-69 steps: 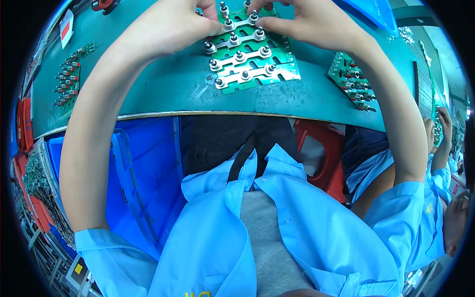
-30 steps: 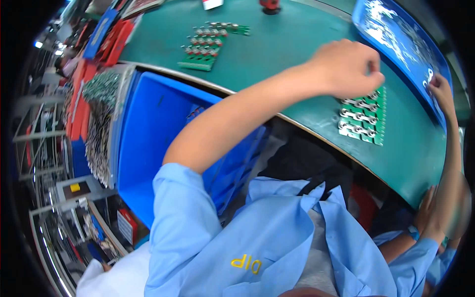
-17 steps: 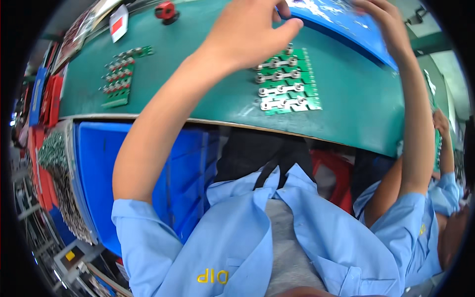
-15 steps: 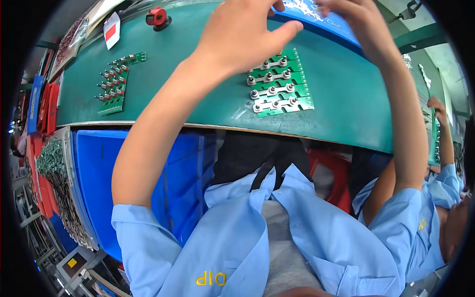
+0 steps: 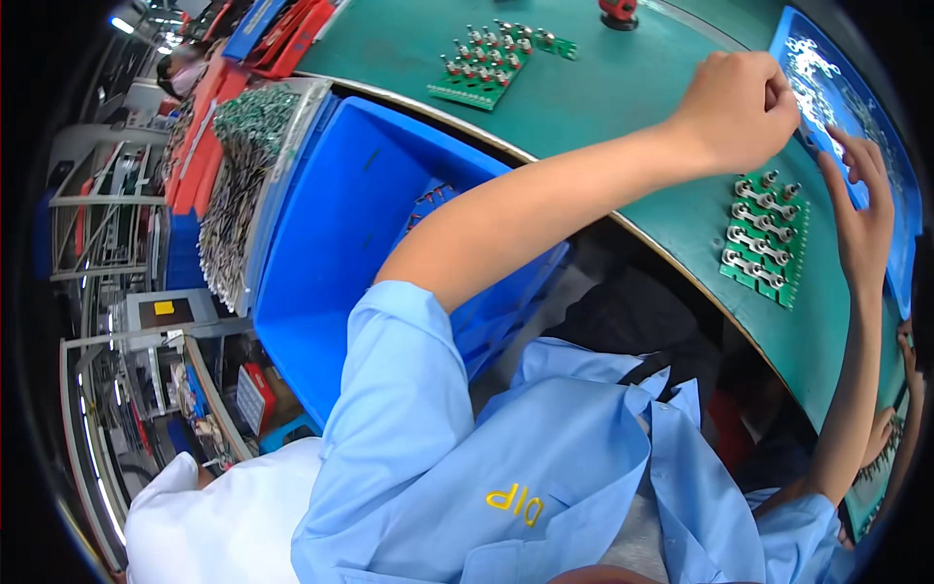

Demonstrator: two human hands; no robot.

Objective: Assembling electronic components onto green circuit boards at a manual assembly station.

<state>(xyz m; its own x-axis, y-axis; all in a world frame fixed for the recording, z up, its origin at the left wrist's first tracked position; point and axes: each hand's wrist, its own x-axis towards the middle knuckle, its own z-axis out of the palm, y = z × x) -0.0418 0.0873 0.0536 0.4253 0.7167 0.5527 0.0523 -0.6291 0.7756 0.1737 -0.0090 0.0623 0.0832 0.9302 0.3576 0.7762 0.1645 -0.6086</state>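
The green board [image 5: 793,243] lies on the teal surface [image 5: 603,88], just beyond its near edge and toward my right, with its far end partly behind my left hand [image 5: 739,107]. I judge it light and stiff, awkward to grip from above because of the upright posts; its bare side edges look the best hold, and bending could harm it. I count four silver strips [image 5: 762,221] across it, plus a couple of posts past the last one.

My left fingers are curled in; I can't tell if they pinch anything or touch the board. My right hand [image 5: 858,209] is at the side of the one blue tray [image 5: 900,263], fingers spread and seemingly released. The bright silver pieces [image 5: 812,73] inside are too tangled to count.

Farther left on the surface I see one more green board with red-and-silver posts [image 5: 472,94], one small green piece [image 5: 556,44] just beside it, and one red device [image 5: 620,10]. Below the edge sits one big blue bin [image 5: 331,253].
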